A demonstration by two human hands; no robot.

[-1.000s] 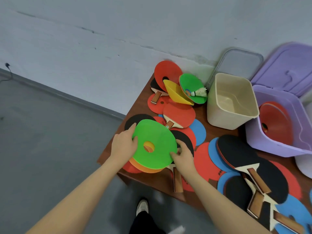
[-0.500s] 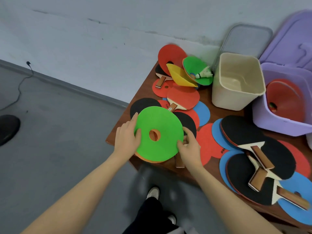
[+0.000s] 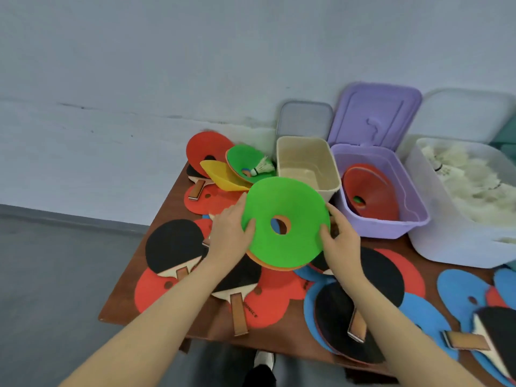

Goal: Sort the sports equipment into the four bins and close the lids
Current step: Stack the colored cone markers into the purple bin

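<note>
Green cone stack (image 3: pixel 284 222) held up between both hands, green on top with orange edges peeking out underneath. Left hand (image 3: pixel 227 236) curled round the left rim, thumb on the green top, other fingers tucked below. Right hand (image 3: pixel 339 241) gripping the right rim the same way, thumb on top. Lifted clear of the table, tipped a little toward the camera, just in front of the beige bin (image 3: pixel 307 166) and beside the purple bin (image 3: pixel 391 227).

Not much free room. Paddles with black faces (image 3: pixel 174 247) and red (image 3: pixel 268 300) and blue round mats (image 3: pixel 460 291) spread all over the brown table (image 3: pixel 125 303), right under the arms. Left table edge close to the black paddle, grey floor (image 3: pixel 55 275) past it. Purple bin open, lid (image 3: pixel 375 113) leaning back on the wall, red cones (image 3: pixel 368 191) standing inside. Beige bin open too, nothing showing inside, grey lid (image 3: pixel 304 118) behind it. Clear bin (image 3: pixel 452 241) at the far right, full of white shuttlecocks (image 3: pixel 474 180). More cones at the back left: red (image 3: pixel 206 148), yellow (image 3: pixel 223 174) and green (image 3: pixel 245 162), with one shuttlecock (image 3: pixel 262 166) lying in the green one.

Half a second back, lying low over the paddles near the front left corner. Now up higher and over to the right, much nearer the bins. Same grip on both sides as before.
</note>
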